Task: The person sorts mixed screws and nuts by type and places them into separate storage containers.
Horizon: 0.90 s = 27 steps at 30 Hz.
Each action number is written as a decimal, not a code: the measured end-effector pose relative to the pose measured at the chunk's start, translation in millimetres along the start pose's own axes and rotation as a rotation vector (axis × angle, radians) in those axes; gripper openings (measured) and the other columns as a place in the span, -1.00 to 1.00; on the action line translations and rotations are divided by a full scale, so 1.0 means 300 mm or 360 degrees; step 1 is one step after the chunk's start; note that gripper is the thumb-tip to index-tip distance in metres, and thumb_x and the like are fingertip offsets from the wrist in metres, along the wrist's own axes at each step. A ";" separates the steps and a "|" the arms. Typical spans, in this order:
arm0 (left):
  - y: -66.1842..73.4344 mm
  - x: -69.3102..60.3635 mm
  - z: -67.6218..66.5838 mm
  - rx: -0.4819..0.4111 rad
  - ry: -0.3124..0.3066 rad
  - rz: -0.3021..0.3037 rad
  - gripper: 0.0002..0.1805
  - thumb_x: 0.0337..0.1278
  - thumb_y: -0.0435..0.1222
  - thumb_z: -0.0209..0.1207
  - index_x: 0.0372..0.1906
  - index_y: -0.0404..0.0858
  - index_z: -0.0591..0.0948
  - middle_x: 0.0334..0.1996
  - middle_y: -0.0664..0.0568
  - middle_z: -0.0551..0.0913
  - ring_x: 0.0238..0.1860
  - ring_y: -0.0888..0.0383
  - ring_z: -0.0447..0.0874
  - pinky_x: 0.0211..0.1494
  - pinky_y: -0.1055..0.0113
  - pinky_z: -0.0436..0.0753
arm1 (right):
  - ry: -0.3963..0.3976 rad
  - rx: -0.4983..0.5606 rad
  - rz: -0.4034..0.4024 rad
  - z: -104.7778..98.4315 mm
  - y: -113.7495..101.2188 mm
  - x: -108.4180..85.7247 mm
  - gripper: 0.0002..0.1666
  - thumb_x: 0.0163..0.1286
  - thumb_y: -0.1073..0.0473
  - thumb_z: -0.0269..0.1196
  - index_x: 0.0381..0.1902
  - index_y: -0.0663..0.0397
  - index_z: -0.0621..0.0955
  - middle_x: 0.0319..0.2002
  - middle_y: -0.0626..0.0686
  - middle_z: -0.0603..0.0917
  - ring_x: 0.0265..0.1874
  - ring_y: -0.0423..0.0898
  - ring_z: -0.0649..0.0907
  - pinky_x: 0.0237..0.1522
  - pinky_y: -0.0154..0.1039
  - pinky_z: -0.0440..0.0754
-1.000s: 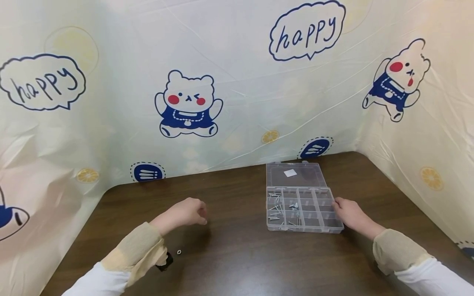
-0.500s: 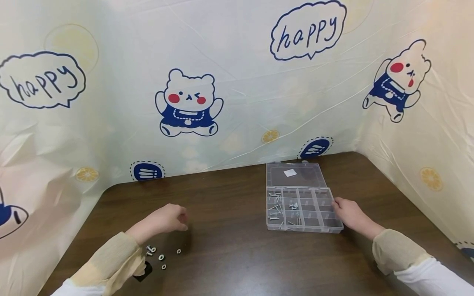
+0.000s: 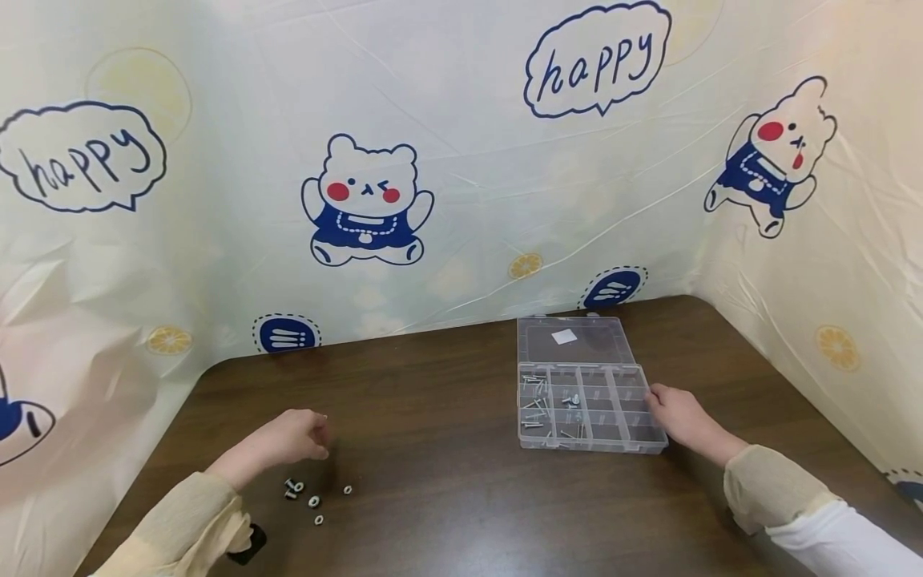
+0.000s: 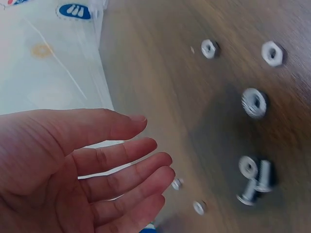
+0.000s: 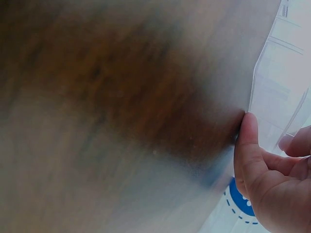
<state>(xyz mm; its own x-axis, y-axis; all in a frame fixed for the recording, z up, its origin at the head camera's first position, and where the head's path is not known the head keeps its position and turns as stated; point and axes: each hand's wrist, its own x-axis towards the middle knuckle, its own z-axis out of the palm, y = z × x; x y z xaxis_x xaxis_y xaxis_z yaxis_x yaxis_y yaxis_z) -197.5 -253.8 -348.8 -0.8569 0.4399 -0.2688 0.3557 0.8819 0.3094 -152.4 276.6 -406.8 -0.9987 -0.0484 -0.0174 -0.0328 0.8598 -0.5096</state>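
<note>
My left hand hovers over the left side of the table, its fingers relaxed and holding nothing. The left wrist view shows the palm with fingers slightly bent. Near it lie loose nuts, one a flanged nut, and two short screws beside another nut. My right hand pinches the right edge of a clear plastic compartment box with its lid folded back. Thin screws fill the left column; bolts lie in the second.
The brown wooden table meets a printed plastic sheet at the back and sides. Two small metal pieces lie beyond the left fingertips. A black wrist device sits under the left cuff.
My left hand has moved left, away from the box, uncovering the nuts and screws on the table. The right hand stays at the box edge.
</note>
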 end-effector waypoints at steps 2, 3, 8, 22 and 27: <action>-0.021 -0.007 0.004 0.0003 0.0009 -0.0010 -0.86 -0.28 -0.38 0.30 -0.54 -0.24 0.54 -0.57 0.09 0.50 -0.52 0.19 0.38 -0.44 0.30 0.41 | -0.0008 0.0009 0.0007 -0.001 0.001 0.000 -0.72 0.37 0.27 -0.11 -0.34 0.42 0.46 -0.61 0.02 0.41 -0.60 -0.10 0.41 -0.54 -0.22 0.36; -0.031 -0.010 0.007 0.0006 0.0014 -0.0017 -0.86 -0.29 -0.38 0.30 -0.54 -0.24 0.54 -0.58 0.09 0.49 -0.53 0.19 0.37 -0.45 0.30 0.40 | -0.0010 0.0014 0.0013 0.000 0.001 0.001 -0.72 0.37 0.27 -0.11 -0.33 0.42 0.46 -0.61 0.02 0.41 -0.60 -0.10 0.41 -0.55 -0.22 0.36; -0.071 -0.023 0.025 -0.0002 0.0016 -0.0113 -0.84 -0.35 -0.42 0.29 -0.55 -0.25 0.52 -0.60 0.09 0.48 -0.54 0.16 0.37 -0.46 0.29 0.41 | -0.0005 0.0005 0.0004 0.001 0.004 0.002 -0.71 0.36 0.27 -0.11 -0.31 0.44 0.46 -0.61 0.02 0.41 -0.59 -0.09 0.42 -0.53 -0.21 0.37; -0.133 -0.060 0.087 -0.0034 0.0112 -0.0100 -0.73 -0.66 -0.53 0.28 -0.65 -0.21 0.49 -0.70 0.15 0.44 -0.61 0.22 0.34 -0.52 0.34 0.38 | 0.0020 -0.0033 -0.0007 0.006 0.007 0.004 -0.72 0.36 0.26 -0.10 -0.36 0.40 0.46 -0.62 0.01 0.40 -0.59 -0.09 0.41 -0.53 -0.20 0.36; -0.131 -0.068 0.094 -0.0044 0.0131 -0.0098 -0.72 -0.69 -0.55 0.24 -0.67 -0.20 0.48 -0.72 0.15 0.39 -0.63 0.22 0.32 -0.55 0.35 0.36 | 0.0021 -0.0041 -0.0001 0.003 0.003 0.004 -0.72 0.37 0.26 -0.09 -0.34 0.41 0.47 -0.60 0.01 0.43 -0.57 -0.08 0.43 -0.51 -0.19 0.38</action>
<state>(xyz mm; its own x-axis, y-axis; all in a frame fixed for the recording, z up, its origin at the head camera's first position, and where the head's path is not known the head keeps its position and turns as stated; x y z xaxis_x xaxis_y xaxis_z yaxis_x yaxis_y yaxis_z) -183.4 -292.6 -381.1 -0.9049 0.3688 -0.2126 0.2921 0.9013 0.3199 -153.7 276.8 -408.0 -0.9991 -0.0423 -0.0059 -0.0341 0.8727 -0.4871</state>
